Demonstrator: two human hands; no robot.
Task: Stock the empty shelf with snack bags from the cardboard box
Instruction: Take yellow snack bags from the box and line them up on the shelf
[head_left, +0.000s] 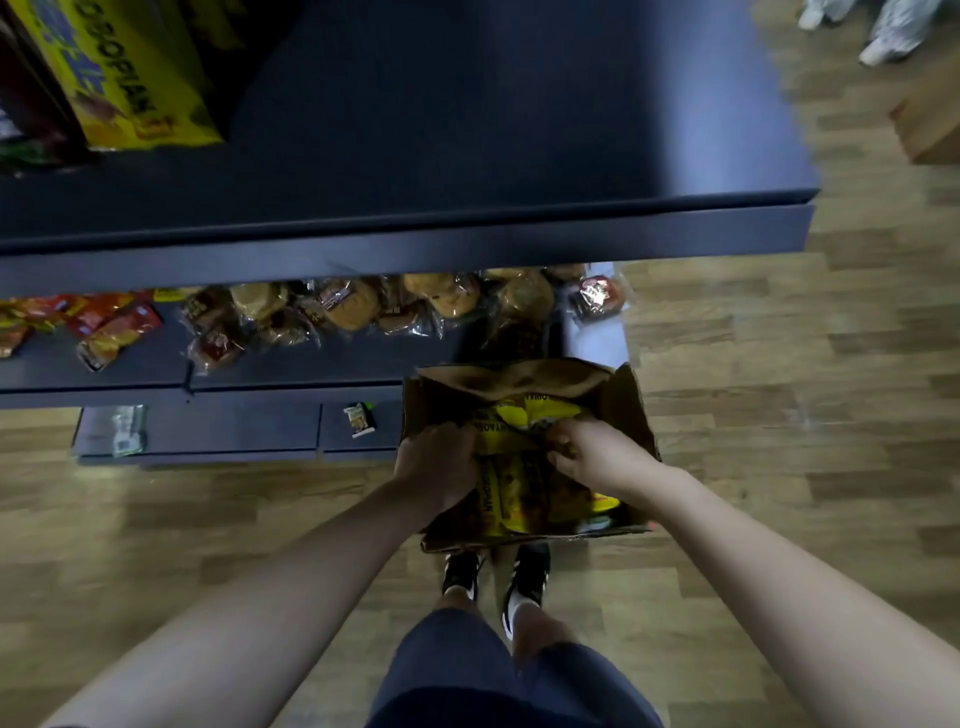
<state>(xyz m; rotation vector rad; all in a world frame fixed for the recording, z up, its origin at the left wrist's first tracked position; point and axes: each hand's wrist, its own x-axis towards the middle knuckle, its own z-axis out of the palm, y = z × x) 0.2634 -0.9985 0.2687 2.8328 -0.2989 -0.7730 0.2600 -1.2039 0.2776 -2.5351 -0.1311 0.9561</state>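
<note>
Cardboard box: stands open on the wood floor just in front of the person's black shoes, its flaps splayed outward, close against the low end of the shelving.

Snack bags: yellow packets packed inside the box, printed faces up and partly overlapping; the view is soft, so a count is not possible.

Left hand: reaches into the box's left side, fingers curled down over the edge of a yellow bag and seemingly gripping it.

Right hand: over the box's right side, fingers bent and pinching the top of a bag.

Empty shelf: the broad dark upper shelf, bare across most of its width, with a yellow carton at its far left.

Lower shelf: carries clear-wrapped baked goods and red packets.

Handling, as a judgement: the bags look light, air-filled and soft, with slick film that slides under the fingers; the contents are likely brittle.

Where to hold: best taken by the crimped top seam or lightly around both side edges, not squeezed across the middle.

Risk: neighbouring bags may drag out or slip to the floor.
</note>
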